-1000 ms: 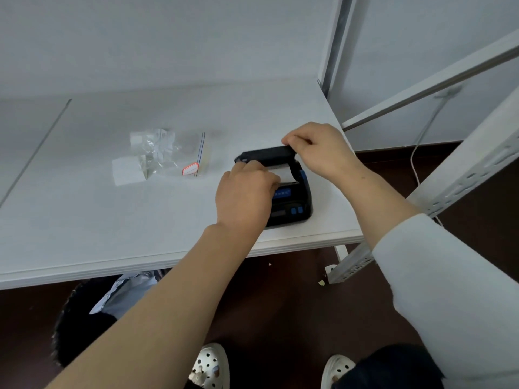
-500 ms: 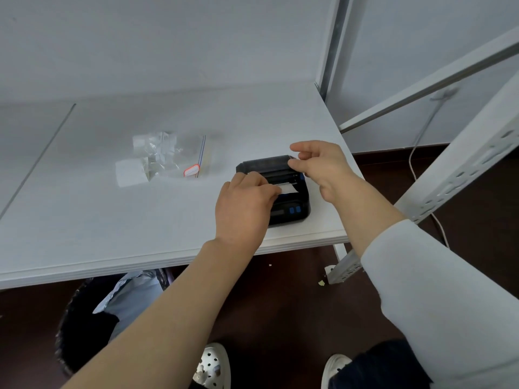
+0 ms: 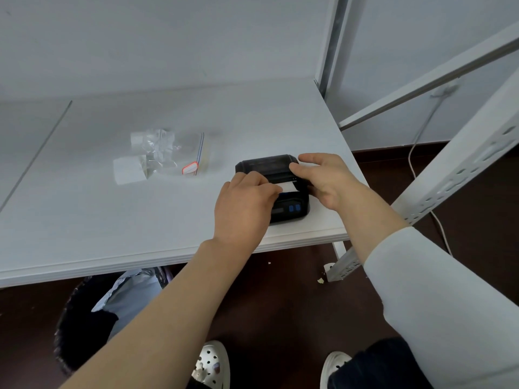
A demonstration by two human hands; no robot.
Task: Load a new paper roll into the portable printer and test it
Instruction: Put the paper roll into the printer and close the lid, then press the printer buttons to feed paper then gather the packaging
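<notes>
A small black portable printer (image 3: 266,165) with blue buttons lies near the right front corner of the white table (image 3: 84,220). Its lid is down. A white paper strip (image 3: 289,187) sticks out of the slot. My left hand (image 3: 244,209) rests on the printer's left front, with its fingers on the paper strip. My right hand (image 3: 323,178) lies over the printer's right side, fingers pressing on the lid, thumb on top of it.
A clear zip bag (image 3: 174,155) with crumpled wrapping and a white paper roll (image 3: 127,171) lie left of the printer. A white metal rack (image 3: 449,175) stands on the right. A dark waste bin (image 3: 92,318) sits under the table. A white cable (image 3: 415,153) hangs at the right.
The printer lid went from raised to shut. My right hand came down with it and now presses on top. My left hand stayed on the front.
</notes>
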